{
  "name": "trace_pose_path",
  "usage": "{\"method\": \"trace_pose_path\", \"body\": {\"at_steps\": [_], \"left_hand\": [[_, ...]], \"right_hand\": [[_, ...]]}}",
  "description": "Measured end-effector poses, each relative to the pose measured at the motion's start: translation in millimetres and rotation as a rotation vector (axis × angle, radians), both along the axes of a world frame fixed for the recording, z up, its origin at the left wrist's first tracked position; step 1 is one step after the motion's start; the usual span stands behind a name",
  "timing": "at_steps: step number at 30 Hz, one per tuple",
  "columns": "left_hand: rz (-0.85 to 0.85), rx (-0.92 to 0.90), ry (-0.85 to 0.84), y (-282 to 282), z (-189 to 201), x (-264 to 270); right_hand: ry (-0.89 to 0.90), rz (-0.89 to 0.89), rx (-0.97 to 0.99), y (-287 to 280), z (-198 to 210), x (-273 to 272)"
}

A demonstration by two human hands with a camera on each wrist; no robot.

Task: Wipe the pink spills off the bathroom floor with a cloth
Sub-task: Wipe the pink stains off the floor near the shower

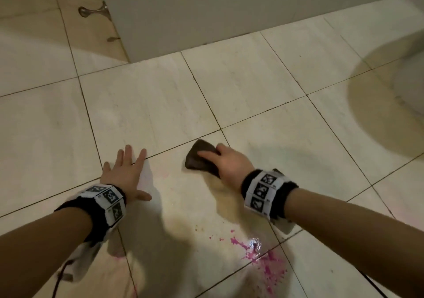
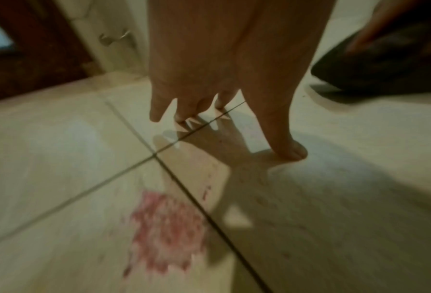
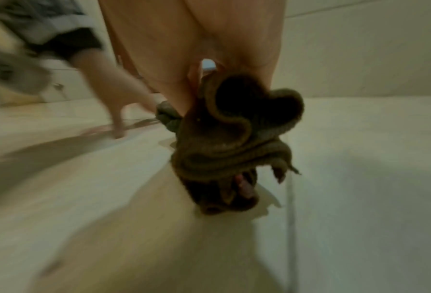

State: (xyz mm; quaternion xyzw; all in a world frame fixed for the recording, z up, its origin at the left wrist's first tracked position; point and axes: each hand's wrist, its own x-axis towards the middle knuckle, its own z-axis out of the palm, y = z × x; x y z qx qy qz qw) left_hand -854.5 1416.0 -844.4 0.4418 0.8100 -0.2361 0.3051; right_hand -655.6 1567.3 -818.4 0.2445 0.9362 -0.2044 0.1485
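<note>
- The right hand (image 1: 229, 163) grips a bunched dark brown cloth (image 1: 202, 157) and presses it to the floor (image 1: 263, 72).
- The left hand (image 1: 125, 175) lies flat beside it, fingers spread on the tile.
- A pink spill (image 1: 263, 255) lies nearer the person, apart from the cloth; another pink spill (image 2: 167, 232) lies behind the left hand.

Left hand (image 1: 125, 175) splayed flat, fingers straight, thumb out (palm down, apparently pressing). Right hand (image 1: 226, 161) curled in a tight grip, both forearms reaching forward, wrists banded.
</note>
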Motion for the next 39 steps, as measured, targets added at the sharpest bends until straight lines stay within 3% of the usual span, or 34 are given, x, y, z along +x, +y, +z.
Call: {"method": "trace_pose_path", "body": {"at_steps": [5,9,16,19,21,26,32,39], "left_hand": [[0.061,-0.016,-0.013,12.6,1.2,-0.7],[0.040,-0.032,0.005,14.2,1.7,0.6],[-0.069,0.038,0.017,2.0,-4.4,-12.5],[-0.118,0.045,0.010,-9.1,-1.0,-14.2],[-0.152,-0.004,0.033,-20.1,3.7,-17.0],[-0.114,-0.118,0.086,-68.1,13.3,-25.2],[-0.080,-0.046,-0.015,-87.4,20.0,-35.9],[-0.077,0.056,-0.013,-100.3,10.0,-41.5]], "right_hand": [[-0.077,-0.201,0.103,75.2,1.4,-45.2],[-0.198,-0.189,0.053,77.0,-3.8,-48.5],[-0.168,0.108,0.031,-20.9,-4.6,-27.1],[-0.261,0.284,-0.042,-80.4,-2.5,-5.4],[-0.340,0.299,-0.094,-106.3,4.5,4.3],[-0.404,0.223,-0.056,-108.0,36.0,-9.6],[-0.249,-0.073,0.162,-65.2,65.7,-47.1],[-0.255,-0.202,0.181,-46.2,21.8,-85.2]]}}
